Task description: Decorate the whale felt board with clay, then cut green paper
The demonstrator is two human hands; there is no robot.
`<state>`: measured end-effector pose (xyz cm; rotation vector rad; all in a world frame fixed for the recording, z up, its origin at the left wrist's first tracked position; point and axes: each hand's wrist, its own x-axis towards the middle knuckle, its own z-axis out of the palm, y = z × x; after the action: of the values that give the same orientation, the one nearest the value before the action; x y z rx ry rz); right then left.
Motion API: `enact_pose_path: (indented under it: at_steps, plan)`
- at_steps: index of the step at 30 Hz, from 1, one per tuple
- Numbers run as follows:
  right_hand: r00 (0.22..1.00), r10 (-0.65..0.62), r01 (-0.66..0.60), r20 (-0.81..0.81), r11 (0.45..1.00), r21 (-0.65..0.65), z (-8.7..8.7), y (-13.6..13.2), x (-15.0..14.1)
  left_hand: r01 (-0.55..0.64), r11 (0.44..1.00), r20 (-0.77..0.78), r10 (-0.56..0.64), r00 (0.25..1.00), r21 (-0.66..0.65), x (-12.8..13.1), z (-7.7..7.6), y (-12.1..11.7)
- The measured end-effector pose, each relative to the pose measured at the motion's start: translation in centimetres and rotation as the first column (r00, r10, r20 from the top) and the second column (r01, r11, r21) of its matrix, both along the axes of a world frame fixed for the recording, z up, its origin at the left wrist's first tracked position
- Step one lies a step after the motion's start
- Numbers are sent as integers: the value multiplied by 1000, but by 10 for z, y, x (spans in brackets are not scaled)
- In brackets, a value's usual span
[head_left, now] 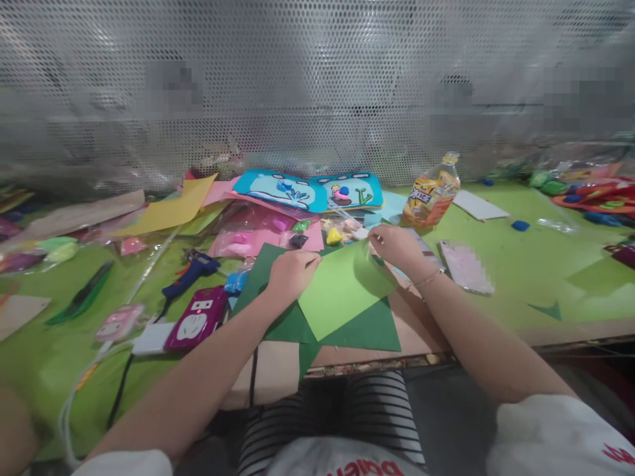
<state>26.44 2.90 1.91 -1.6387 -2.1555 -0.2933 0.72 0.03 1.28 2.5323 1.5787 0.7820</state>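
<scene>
A light green sheet of paper (342,294) is held up at its far edge by both hands, over dark green paper (380,327) on the table. My left hand (294,272) pinches the sheet's far left corner between thumb and fingers. At the far right corner, my right hand (394,248) has its fingers closed on the sheet, which curves slightly there. Small lumps of clay lie just beyond the sheet, a yellow one (334,236) among them. Behind them rests a blue decorated piece (307,192) with cartoon shapes.
A drink bottle (432,192) stands at the back right, near a phone (465,268). To the left lie a blue glue gun (190,274), a purple power strip (197,317) with cables, and a green-handled cutter (82,296). A perforated metal screen (317,86) rises behind the table.
</scene>
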Motion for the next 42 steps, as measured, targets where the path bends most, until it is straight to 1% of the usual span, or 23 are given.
enact_pose_path:
  at_steps: [4, 6, 7, 8, 10, 12, 14, 15, 16, 17, 21, 24, 28, 31, 33, 37, 40, 42]
  plan:
    - [994, -104, 105, 33, 994, -15, 0, 2, 7, -9, 1000, 0, 9, 1000, 1, -1, 1, 1]
    - [994, -102, 102, 28, 995, -3, -1, 5, 11, -7, 1000, 17, 7, 1000, -4, -2, 1, 2]
    - [998, -67, 67, 18, 998, 18, -2, 6, 11, 5, 1000, 25, -4, 1000, -11, -2, 0, 3]
    - [1000, -7, 7, 0, 999, 47, -4, 7, 9, 22, 1000, 32, -21, 999, -18, -2, -1, 3]
    - [983, 178, -171, -53, 979, 111, -8, 4, -4, 71, 997, 29, -70, 997, -23, -1, -4, 3]
    - [910, 399, -386, -114, 915, 118, -14, -4, -25, 112, 994, 16, -112, 994, -5, 2, -7, 2]
    - [821, 560, -560, -115, 828, 35, -20, -13, -47, 117, 993, -17, -117, 993, 7, 4, -8, 0]
    - [814, 575, -577, -81, 817, -1, -23, -17, -55, 108, 994, -38, -108, 993, 5, 4, -8, -1]
    - [827, 559, -560, -66, 828, -5, -25, -20, -62, 96, 995, -57, -96, 994, -1, 4, -8, -1]
    - [821, 567, -570, -66, 822, -21, -26, -22, -65, 90, 996, -72, -90, 993, -7, 5, -7, -2]
    - [787, 607, -611, -108, 791, -6, -24, -20, -60, 129, 992, -57, -129, 990, -7, 4, -7, -2]
    - [789, 607, -609, -98, 793, 5, -23, -18, -54, 138, 990, -34, -138, 990, 13, 4, -8, -3]
    - [795, 602, -603, -79, 798, 13, -24, -14, -51, 120, 991, -9, -120, 993, 50, 4, -9, -2]
    - [800, 592, -593, -101, 805, 17, -24, -8, -42, 94, 995, 14, -95, 995, 40, 3, -5, -1]
    - [817, 562, -564, -130, 826, 23, -23, -3, -35, 80, 997, 40, -80, 996, 19, 3, -3, -1]
    - [872, 449, -453, -196, 891, 27, -21, 4, -20, 54, 998, 72, -55, 996, 8, 2, 1, -2]
    - [919, 302, -305, -253, 952, 26, -19, 8, -11, 17, 1000, 72, -18, 997, 26, 2, 1, -1]
    - [934, 197, -198, -298, 980, 27, -17, 10, -7, -5, 999, 74, 3, 997, 33, 2, 0, -1]
